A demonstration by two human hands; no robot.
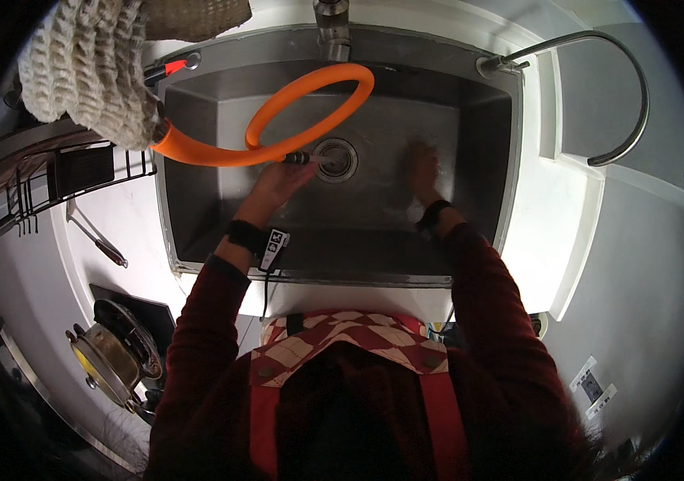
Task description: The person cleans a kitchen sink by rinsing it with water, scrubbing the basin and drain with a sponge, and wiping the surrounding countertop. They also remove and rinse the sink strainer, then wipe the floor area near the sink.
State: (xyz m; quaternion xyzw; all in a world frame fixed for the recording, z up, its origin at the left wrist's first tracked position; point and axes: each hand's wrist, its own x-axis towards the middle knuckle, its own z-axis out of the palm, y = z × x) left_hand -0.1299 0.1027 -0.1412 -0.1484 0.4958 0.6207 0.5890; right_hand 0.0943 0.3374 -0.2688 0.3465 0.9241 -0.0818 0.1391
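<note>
A stainless steel sink (372,204) lies before me, with a round drain (336,160) in its floor. From the left, an orange hose (215,157) loops over the basin and ends in a dark nozzle (297,157) beside the drain, where a pale stream seems to come out. My left hand (285,183) is just below this nozzle; whether its fingers grip it is hard to tell. Toward the right side of the basin, my right hand (423,165) is blurred over the sink floor, with no object visible in it.
A steel faucet (333,30) stands at the sink's back edge, and a thin curved spout (636,90) at the right. Knitted cloth (86,72) hangs at upper left above a black wire rack (86,171). A lidded pot (107,361) sits at lower left.
</note>
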